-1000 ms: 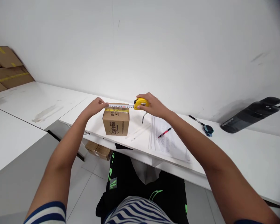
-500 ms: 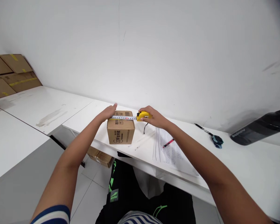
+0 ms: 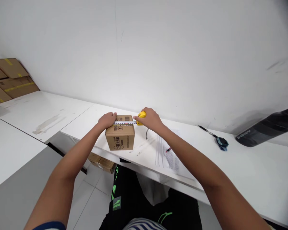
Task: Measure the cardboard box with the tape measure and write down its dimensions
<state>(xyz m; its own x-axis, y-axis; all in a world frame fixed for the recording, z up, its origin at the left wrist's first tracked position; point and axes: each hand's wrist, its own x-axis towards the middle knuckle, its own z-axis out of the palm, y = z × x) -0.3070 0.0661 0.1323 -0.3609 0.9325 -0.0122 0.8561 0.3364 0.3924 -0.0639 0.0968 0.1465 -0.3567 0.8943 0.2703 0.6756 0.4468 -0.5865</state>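
in the head view, the right hand, curled around the yellow tape measure, now has its thumb stretched toward the box; before, it lay farther back. i judge the strip steadier so. the left hand meets the box's left side; its pinch i cannot tell. the box stands near the white table's front edge, open surface leftward.

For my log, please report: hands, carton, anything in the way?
Right hand holding tape measure; left hand at left edge of carton. Blade across its top. Papers to the right, apart from carton.
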